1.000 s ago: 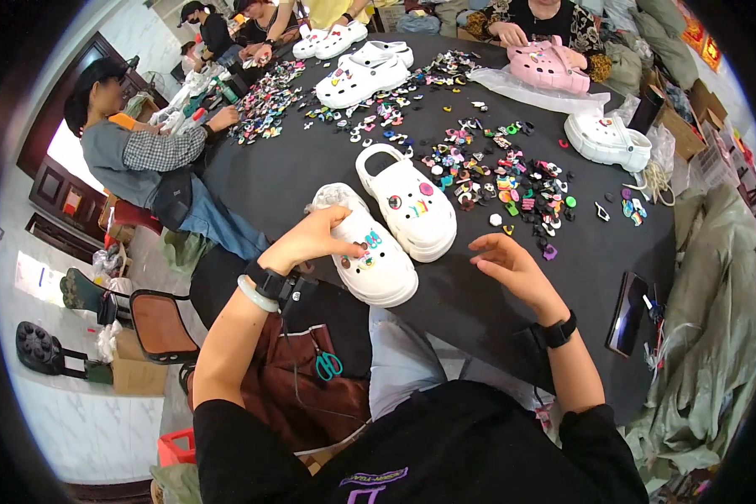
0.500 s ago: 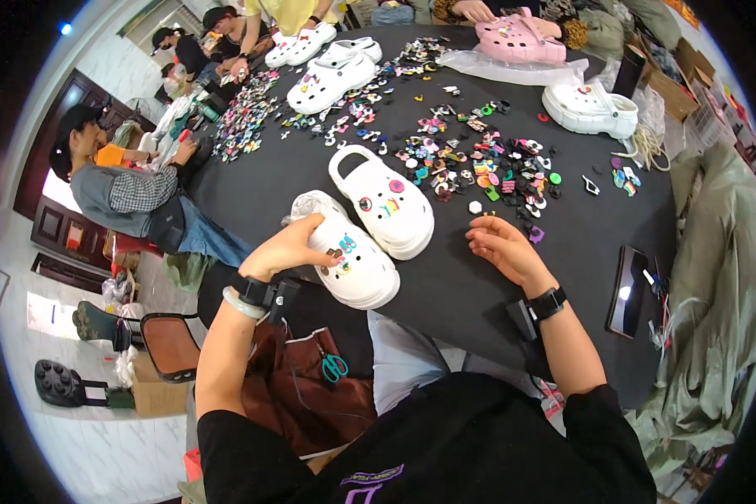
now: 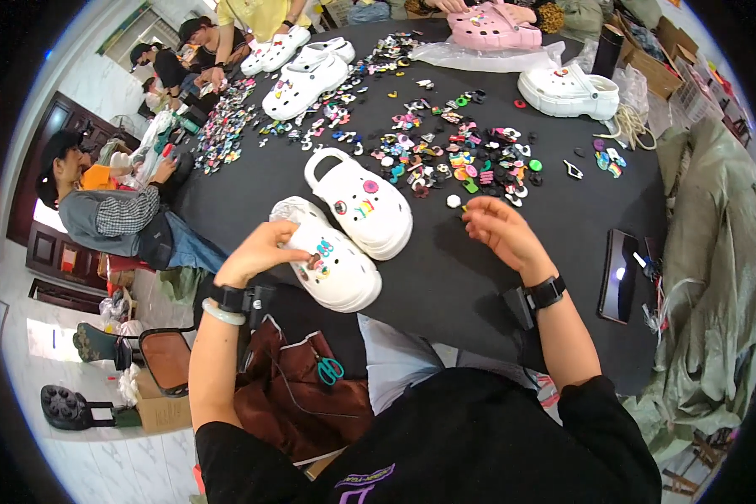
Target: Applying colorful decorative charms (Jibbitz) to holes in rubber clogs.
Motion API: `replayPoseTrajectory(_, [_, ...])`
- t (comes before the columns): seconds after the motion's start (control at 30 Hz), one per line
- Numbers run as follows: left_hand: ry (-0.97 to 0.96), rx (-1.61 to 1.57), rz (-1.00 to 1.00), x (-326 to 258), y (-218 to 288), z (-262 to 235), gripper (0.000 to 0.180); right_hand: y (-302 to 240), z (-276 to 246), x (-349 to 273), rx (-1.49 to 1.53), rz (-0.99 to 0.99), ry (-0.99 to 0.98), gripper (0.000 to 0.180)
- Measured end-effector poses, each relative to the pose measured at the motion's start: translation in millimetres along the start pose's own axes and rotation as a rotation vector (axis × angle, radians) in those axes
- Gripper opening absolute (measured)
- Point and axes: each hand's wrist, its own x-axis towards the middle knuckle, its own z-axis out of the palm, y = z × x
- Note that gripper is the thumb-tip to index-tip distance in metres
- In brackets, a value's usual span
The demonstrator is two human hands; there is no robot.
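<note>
Two white clogs lie side by side at the table's near edge. My left hand [image 3: 259,252] grips the nearer clog [image 3: 349,284], its thumb beside the small coloured charms [image 3: 321,252] on the upper. Just beyond and to the right is the second clog [image 3: 385,223], its strap toward the far side and several charms fixed to it. My right hand [image 3: 506,235] hovers over the black tabletop, right of the clogs, with fingers curled and tips together. A tiny yellowish bit shows at those fingertips, too small to name. Close by lies a white charm [image 3: 454,201].
Loose charms [image 3: 491,164] are heaped beyond my right hand. White clogs [image 3: 307,86] stand farther back; another white clog [image 3: 567,92] sits at the right. A co-worker's hands hold a pink clog [image 3: 496,29]. A phone [image 3: 618,277] lies near the right edge.
My right hand has risen slightly and its fingers have drawn closer together near the white charm. My left hand stays on the nearer clog. The whole view has shifted a little.
</note>
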Motion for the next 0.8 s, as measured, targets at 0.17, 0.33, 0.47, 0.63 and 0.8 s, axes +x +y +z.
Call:
replayPoseTrajectory(0.17, [0.132, 0.102, 0.065, -1.2, 0.1, -20.1, 0.032, -21.8, -47.2, -1.2, 0.331, -0.198, 0.251, 0.021])
replayPoseTrajectory(0.33, [0.253, 0.042, 0.024, 6.1, -14.5, -57.1, 0.037, -21.1, -60.2, 3.2, 0.485, -0.203, 0.321, 0.017])
replayPoseTrajectory(0.47, [0.266, 0.297, -0.061, 17.7, -27.2, -60.9, 0.049, -16.3, -51.1, 7.0, 0.398, -0.155, 0.279, 0.015])
replayPoseTrajectory(0.63, [0.601, 0.967, 0.164, 25.9, -3.0, -48.3, 0.058, -17.7, -48.5, 4.1, 0.259, -0.17, 0.271, 0.013])
replayPoseTrajectory(0.8, [0.523, 0.594, 0.408, 52.9, 50.4, -11.6, 0.05, -19.9, -37.7, 3.0, 0.021, -0.159, 0.287, 0.013])
